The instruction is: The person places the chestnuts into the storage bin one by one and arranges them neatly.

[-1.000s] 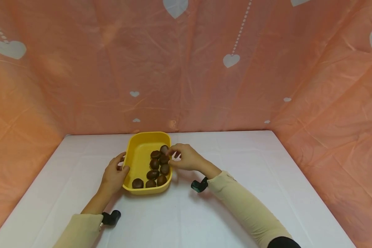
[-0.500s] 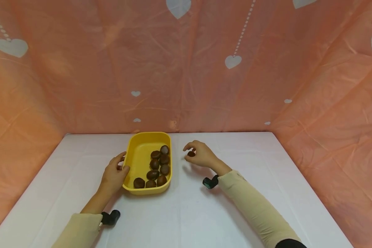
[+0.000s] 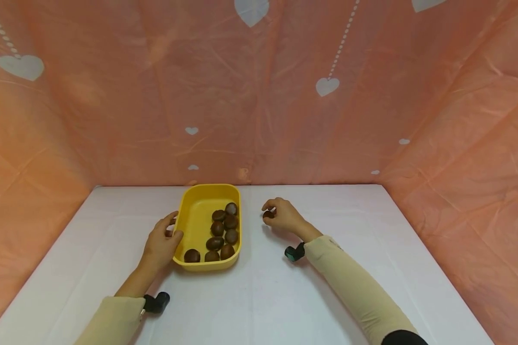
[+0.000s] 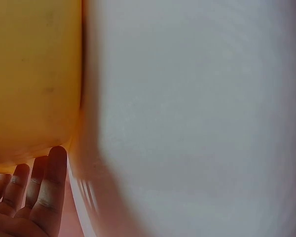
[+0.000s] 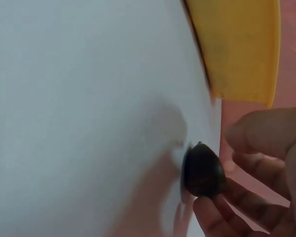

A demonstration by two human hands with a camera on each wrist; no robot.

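Note:
My left hand (image 3: 160, 243) grips the left side of a yellow plastic tray (image 3: 194, 211), thumb at the rim. Its fingertips (image 4: 55, 163) show against the tray's outer wall in the left wrist view. Inside, several brown chestnuts (image 3: 217, 228) cluster along the right side and near end. To the right of the tray, my right hand (image 3: 287, 216) is low over the table with bent, spread fingers around a single chestnut (image 5: 204, 170). That chestnut rests on the white surface. In the right wrist view the thumb stands apart from it, while fingertips are right beside it.
A white cloth covers the table (image 3: 328, 268). Behind it and at both sides hangs an orange sheet (image 3: 259, 120) with pale hearts. The tray stands near the table's back edge. Both wrists wear small black devices, such as the right wrist camera (image 3: 294, 252).
My right hand has carried a chestnut from the tray's right rim rightward and down to the table, and its thumb is now off it. My left hand has stayed at the tray.

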